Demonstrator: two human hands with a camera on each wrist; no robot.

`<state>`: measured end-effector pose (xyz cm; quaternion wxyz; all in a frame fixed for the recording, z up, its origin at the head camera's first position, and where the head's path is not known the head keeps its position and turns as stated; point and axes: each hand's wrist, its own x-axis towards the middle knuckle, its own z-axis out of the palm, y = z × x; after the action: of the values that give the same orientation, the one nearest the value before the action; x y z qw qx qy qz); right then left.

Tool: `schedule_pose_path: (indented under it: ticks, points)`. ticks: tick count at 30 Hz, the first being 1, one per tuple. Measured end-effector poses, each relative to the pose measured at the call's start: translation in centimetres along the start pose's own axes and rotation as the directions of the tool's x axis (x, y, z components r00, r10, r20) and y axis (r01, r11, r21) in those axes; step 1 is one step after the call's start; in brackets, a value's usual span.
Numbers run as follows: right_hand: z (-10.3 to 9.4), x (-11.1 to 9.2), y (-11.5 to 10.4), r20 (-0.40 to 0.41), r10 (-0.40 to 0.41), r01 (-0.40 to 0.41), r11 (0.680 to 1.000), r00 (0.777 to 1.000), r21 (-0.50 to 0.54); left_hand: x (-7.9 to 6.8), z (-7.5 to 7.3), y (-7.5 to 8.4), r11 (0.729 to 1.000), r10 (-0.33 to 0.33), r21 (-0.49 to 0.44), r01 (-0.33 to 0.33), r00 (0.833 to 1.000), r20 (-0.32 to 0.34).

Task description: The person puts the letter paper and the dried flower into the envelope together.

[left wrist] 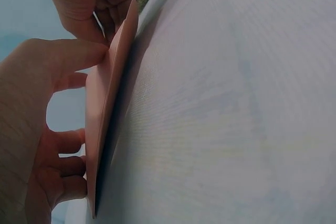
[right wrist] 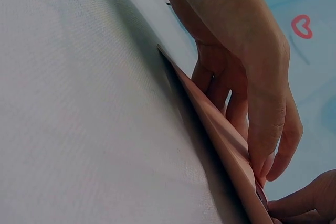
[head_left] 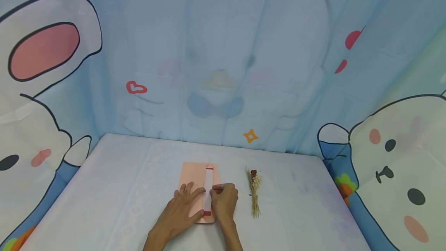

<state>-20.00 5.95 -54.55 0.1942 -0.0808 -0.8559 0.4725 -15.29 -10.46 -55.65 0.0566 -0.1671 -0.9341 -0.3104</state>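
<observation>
A pale pink card (head_left: 189, 175) with rounded corners lies on the table, and in the left wrist view its edge shows as a thin pink layer (left wrist: 105, 98). Along its right part runs a long white strip (head_left: 208, 183) with red ends. My left hand (head_left: 179, 210) rests on the card with fingers spread, its index fingertip and thumb tip at the strip's left edge. From the other side my right hand (head_left: 224, 200), fingers bent, pinches the strip's right edge. In the right wrist view its fingertips (right wrist: 299, 205) meet the card's edge near my left thumb.
To the right of the card lies a small bundle of dried flowers (head_left: 254, 195) with a dark red bloom. A white cloth (head_left: 296, 204) covers the table. Behind it hangs a blue curtain (head_left: 223, 42) printed with cartoon animals.
</observation>
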Motion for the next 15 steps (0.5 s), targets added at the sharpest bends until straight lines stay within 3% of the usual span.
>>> schedule_pose_path:
  ticks: [15]
  points:
    - [0.57, -0.26, -0.49, 0.012, -0.032, 0.031, 0.999, 0.999, 0.015, -0.07, -0.19, 0.01, 0.999, -0.002, -0.034, 0.003, 1.000, 0.016]
